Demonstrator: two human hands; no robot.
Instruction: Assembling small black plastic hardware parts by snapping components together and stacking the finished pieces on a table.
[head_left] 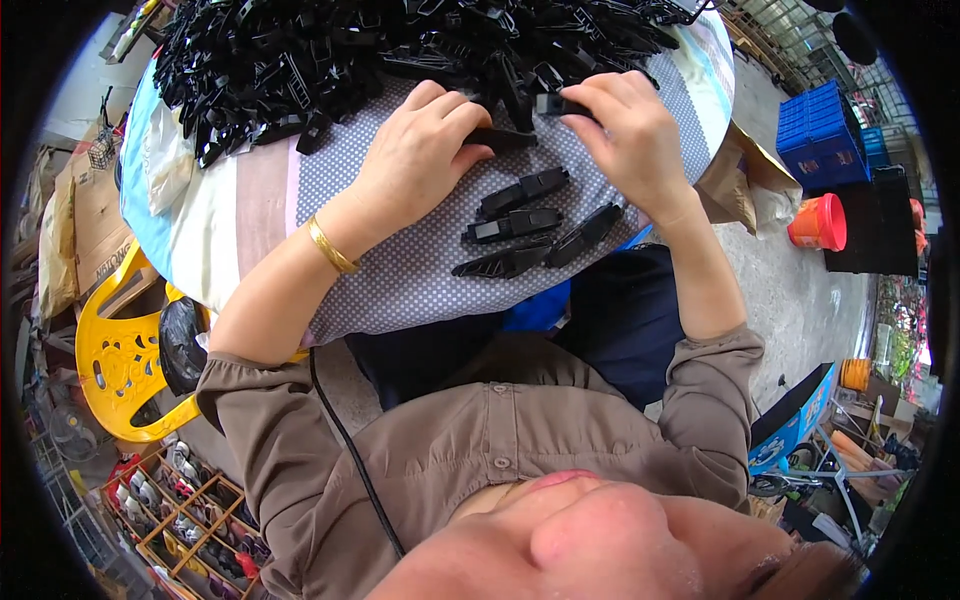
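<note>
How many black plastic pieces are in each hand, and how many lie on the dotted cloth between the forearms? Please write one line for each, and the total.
Left hand, held piece: 1
Right hand, held piece: 1
Loose pieces between the forearms: 4
Total: 6, without the black pile, too tangled to count.

A heap of plastic parts (330,60) is spread across the far side of the table (390,300), with a plastic bag (171,160) laid near the table's left edge. Before the heap, one part (512,138) is held in the left hand (420,145) and another part (556,105) in the right hand (637,130). Four loose parts (512,225) are grouped between the forearms (275,290). Left of the table, a chair (120,355) is placed; to its right, a bucket (818,222) and, beyond that, a crate (820,130).
</note>
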